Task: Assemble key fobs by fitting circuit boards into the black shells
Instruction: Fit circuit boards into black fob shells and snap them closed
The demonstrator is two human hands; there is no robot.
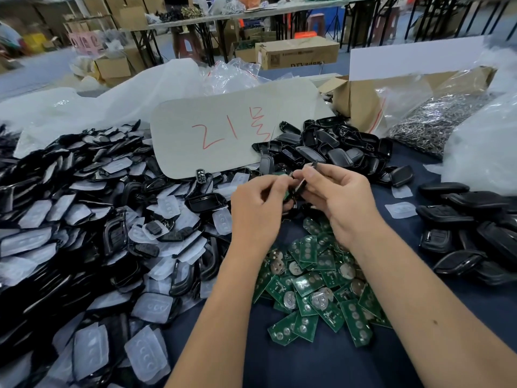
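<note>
Spread across the left of the dark table (321, 368): a broad heap of black shells and clear pads (84, 233). Nearer, beneath the forearms: a pile of green circuit boards (316, 292). Above it, meeting: left hand (256, 208), fingers curled, pinching a green circuit board (286, 194); right hand (340, 197), fingers curled, gripping a black shell (300, 187), touching the board.

head view, down, near table (349, 359)
</note>
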